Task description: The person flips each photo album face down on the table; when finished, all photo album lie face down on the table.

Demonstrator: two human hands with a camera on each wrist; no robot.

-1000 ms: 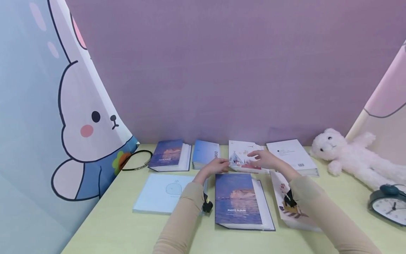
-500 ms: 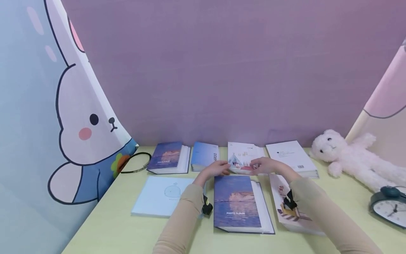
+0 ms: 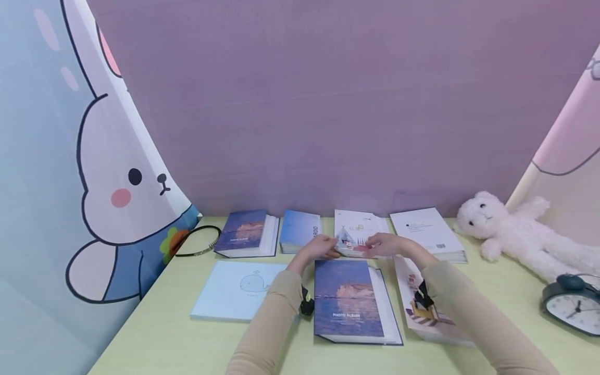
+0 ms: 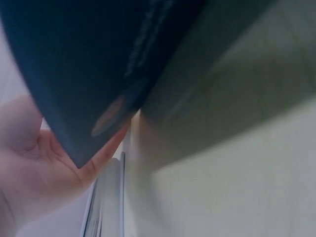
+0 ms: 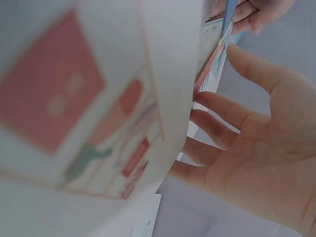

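Note:
A white photo album (image 3: 358,221) with a tent drawing lies flat in the back row. My left hand (image 3: 316,247) holds its left front corner, thumb near the cover and fingers low at the edge. At its right front edge my right hand (image 3: 389,245) pinches, the thumb over the cover side; the right wrist view shows the right hand (image 5: 271,133) with its fingertips meeting the edge. In the left wrist view, a dark album corner hides part of the left hand (image 4: 44,182). A blue-purple photo album (image 3: 349,297) lies in front, below both hands.
Left of the hands lie a blue album (image 3: 300,229), a second purple album (image 3: 241,229), a pale whale album (image 3: 229,291) and a black hoop (image 3: 191,254). A white album (image 3: 424,229), another illustrated album (image 3: 412,302), a plush bear (image 3: 515,229) and an alarm clock (image 3: 574,307) are right.
My right hand has come down from above the white album's cover to its right front edge. The left hand stays at the left corner. The albums have not visibly moved.

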